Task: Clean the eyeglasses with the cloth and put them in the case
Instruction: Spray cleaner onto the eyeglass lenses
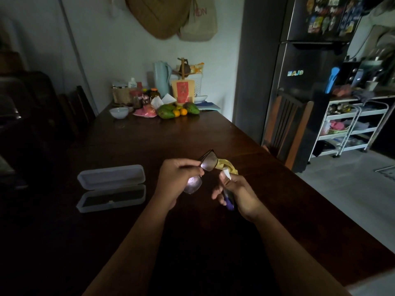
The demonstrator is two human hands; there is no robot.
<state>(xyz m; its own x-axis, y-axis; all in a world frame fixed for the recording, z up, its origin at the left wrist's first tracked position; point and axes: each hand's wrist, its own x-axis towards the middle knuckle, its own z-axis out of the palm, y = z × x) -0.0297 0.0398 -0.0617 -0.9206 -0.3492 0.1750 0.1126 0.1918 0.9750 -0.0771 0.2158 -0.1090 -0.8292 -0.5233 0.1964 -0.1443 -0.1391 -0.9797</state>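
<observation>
**Head view**

- The left hand point(177, 180) holds the dark-framed eyeglasses point(208, 163) above the middle of the dark wooden bench point(213, 133). Its fingers point(188, 163) are curled round the frame at the bridge. One lens stands up beyond the hand and the other hangs below it; the lower lens looks speckled.
- The right hand point(239, 195) grips a small spray bottle point(229, 201) with a white top and a purple body. Its fingers point(228, 184) are closed on the bottle, and the white top points toward the eyeglasses. No writing on the bottle can be read.
- The crumpled yellow cloth point(232, 167) lies on the bench just beyond the right hand, partly hidden by the upper lens.
- The translucent white plastic case point(111, 188) lies open toward the left edge of the bench, apart from the left hand. Its lid is hinged back toward the far end and its lining is dark.
- At the far end of the bench stand a white bowl point(119, 112) and green and orange fruit point(171, 111).
- Beyond the right edge, a dark refrigerator point(299, 99) bears the letters "AJO" after one unreadable character.
- A beige fabric bag point(198, 22) on the wall shows "ON".
</observation>
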